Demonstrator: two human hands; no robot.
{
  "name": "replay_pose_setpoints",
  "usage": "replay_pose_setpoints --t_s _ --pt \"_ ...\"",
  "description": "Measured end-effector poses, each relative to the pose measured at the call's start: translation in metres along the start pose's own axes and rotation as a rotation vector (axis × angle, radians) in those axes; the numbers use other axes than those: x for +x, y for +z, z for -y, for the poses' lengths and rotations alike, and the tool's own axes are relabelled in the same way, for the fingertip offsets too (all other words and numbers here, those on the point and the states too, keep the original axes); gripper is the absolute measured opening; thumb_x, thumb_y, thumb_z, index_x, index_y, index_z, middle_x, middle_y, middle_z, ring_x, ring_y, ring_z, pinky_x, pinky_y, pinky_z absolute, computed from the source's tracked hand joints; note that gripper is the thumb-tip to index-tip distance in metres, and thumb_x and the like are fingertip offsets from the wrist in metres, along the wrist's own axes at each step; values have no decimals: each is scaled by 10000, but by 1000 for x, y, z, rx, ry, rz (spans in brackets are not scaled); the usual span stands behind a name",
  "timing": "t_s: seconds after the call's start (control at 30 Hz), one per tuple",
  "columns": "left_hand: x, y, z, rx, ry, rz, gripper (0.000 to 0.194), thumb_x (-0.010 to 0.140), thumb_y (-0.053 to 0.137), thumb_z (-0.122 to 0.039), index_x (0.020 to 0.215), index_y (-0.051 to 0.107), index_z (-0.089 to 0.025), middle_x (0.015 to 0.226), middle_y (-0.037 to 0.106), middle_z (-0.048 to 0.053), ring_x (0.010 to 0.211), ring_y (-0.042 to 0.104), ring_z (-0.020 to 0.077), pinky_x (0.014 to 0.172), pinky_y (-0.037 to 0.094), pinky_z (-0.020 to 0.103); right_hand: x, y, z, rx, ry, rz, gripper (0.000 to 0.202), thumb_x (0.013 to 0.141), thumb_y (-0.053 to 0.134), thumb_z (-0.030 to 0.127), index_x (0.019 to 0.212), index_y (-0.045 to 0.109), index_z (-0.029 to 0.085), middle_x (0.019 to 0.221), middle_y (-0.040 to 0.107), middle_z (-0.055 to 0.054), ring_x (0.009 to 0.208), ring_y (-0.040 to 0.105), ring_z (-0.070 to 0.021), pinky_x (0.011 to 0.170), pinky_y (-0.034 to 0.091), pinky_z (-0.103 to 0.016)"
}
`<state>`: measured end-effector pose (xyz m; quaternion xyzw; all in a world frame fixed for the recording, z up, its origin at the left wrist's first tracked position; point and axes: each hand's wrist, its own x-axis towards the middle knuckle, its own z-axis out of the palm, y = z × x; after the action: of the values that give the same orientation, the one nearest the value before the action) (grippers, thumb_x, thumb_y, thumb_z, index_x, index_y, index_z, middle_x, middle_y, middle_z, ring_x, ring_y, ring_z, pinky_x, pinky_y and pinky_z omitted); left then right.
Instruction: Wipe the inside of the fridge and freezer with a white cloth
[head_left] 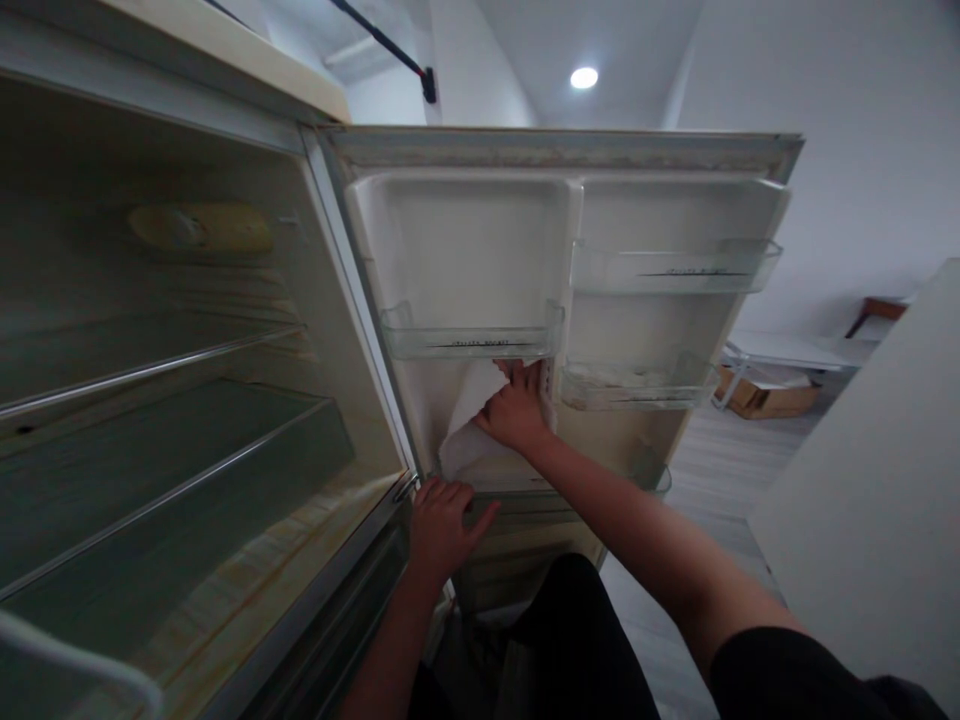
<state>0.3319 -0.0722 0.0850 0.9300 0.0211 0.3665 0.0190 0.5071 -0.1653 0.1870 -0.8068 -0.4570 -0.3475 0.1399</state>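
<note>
Under a clear door shelf, my right hand (514,408) is closed on a white paper towel (480,455), pressing it against the inside of the open fridge door (472,240). The towel spreads below and to the left of the fingers; part of it lies behind the hand. My left hand (442,525) rests lower down, by the hinge side between the fridge body and the door, its thumb stretched out to the right and holding nothing. Directly above my right hand is the clear door shelf (472,342).
To the left is the fridge compartment with glass shelves (165,365) and a yellowed lamp cover (202,228). More clear racks (675,268) line the door's right half. Beyond it stand a white table (787,350) and a cardboard box (772,398). A white panel (877,480) rises at right.
</note>
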Motion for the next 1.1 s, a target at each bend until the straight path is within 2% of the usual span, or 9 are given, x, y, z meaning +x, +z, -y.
replay_pose_setpoints --t_s 0.13,0.2,0.3,0.43,0.57,0.63,0.83,0.97,1.1 --pt "1 1 -2 16 -4 -9 377 962 621 -531 749 617 -220 743 679 25 811 654 254 953 463 459 9 7 15 -41 -260 29 412 991 597 382 1287 745 136 1721 234 -124 1569 215 -415 1265 129 -678" --pt "2 2 -2 27 -2 -24 368 959 621 -528 759 624 -219 745 683 31 811 649 258 942 464 456 14 12 24 -60 -375 37 400 999 566 332 1302 727 126 1740 166 -106 1556 271 -371 1278 185 -610" --pt "1 3 -1 35 4 -31 353 950 633 -518 760 622 -220 744 678 29 804 641 252 958 460 453 20 17 32 -84 -415 79 439 991 564 309 1330 689 60 1714 211 -190 1411 474 -359 1231 305 -569" --pt "-1 1 1 32 8 -20 352 947 640 -516 753 600 -225 726 657 15 798 640 240 966 457 442 16 12 24 -76 -498 133 406 995 562 316 1262 729 59 1671 333 -186 1448 425 -358 1255 262 -549" --pt "-3 -2 4 26 21 -26 354 960 618 -522 762 598 -229 728 671 11 791 653 234 978 453 443 -1 -6 -5 -14 -553 155 650 991 533 245 1622 416 141 1742 145 -85 1401 472 -309 1236 310 -498" --pt "-3 -3 5 22 28 -30 353 958 617 -522 760 601 -231 728 675 10 789 655 233 983 454 444 -11 -13 -22 38 -548 192 753 976 548 219 1680 288 164 1738 160 -86 1390 482 -308 1222 335 -497" --pt "-4 -2 7 3 38 -46 351 952 625 -520 752 595 -232 725 671 10 793 654 236 991 455 448 -43 -20 -77 266 -498 376 787 908 586 88 1652 331 115 1693 296 -156 1513 381 -260 1267 314 -485" --pt "-4 -1 6 7 31 -39 360 960 615 -533 764 597 -231 753 676 18 814 654 240 989 452 445 -69 -36 -116 359 -361 579 696 983 527 148 1654 365 236 1650 411 -75 1514 418 -198 1243 381 -389" --pt "-4 -1 6 6 37 -39 368 963 613 -529 755 593 -225 750 669 14 818 649 240 988 441 442 -92 -60 -151 177 -295 498 651 1022 529 244 1649 376 332 1680 350 -5 1553 354 -230 1268 343 -432"
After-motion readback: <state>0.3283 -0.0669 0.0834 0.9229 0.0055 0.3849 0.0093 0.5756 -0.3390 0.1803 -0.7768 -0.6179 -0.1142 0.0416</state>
